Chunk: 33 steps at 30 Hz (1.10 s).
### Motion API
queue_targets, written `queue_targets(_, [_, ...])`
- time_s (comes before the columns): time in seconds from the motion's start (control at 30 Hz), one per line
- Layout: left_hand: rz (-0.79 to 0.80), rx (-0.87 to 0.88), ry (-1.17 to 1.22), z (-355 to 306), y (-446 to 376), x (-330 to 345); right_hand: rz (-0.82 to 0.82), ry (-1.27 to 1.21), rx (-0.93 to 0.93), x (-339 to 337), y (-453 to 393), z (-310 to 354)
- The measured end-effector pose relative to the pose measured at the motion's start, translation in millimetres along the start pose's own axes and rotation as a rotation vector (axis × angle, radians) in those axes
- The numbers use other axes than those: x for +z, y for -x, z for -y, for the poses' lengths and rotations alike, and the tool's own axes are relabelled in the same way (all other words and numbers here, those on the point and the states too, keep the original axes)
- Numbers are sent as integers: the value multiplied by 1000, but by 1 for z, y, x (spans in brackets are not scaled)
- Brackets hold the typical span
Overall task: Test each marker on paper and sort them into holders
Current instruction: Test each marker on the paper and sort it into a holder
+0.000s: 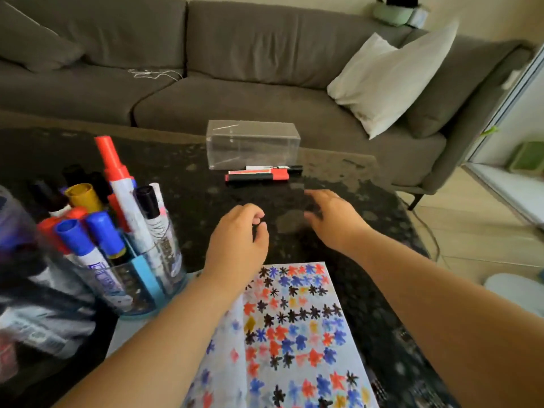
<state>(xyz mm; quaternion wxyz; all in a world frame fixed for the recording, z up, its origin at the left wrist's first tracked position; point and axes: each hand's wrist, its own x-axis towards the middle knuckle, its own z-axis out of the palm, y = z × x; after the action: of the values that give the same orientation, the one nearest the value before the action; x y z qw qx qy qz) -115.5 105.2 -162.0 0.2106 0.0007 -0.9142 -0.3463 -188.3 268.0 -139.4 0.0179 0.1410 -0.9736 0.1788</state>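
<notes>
Paper [294,334] covered with red, blue, black and yellow star marks lies on the dark surface [191,195], under both forearms. Left of the left hand [238,240] stands a glass holder [138,284] full of capped markers [97,240], blue, red, yellow and black. That hand hovers over the surface just past the paper's top edge, fingers curled in, holding nothing. Beyond both hands lie three loose markers [262,174], red and black, side by side against a clear box [253,144]. To the right, the right hand [332,219] hovers with fingers loosely spread, blurred, holding nothing.
</notes>
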Motion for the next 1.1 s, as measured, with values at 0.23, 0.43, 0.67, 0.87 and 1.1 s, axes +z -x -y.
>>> queue_targets(0.23, [-158, 20, -52, 23, 4, 21, -9, 55, -103, 38, -97, 8])
queue_targets(0.43, [-179, 63, -33, 22, 3, 22, -75, 177, -37, 58, -121, 10])
queue_targets(0.67, [-198, 78, -35, 22, 4, 21, -50, 273, -82, 47, -115, 13])
queue_targets(0.87, [-264, 134, -39, 23, 7, 20, 12, 134, -62, 47, -97, 13])
queue_targets(1.1, [-225, 139, -87, 10, 14, 6, -88, -485, 135, 18, -19, 19])
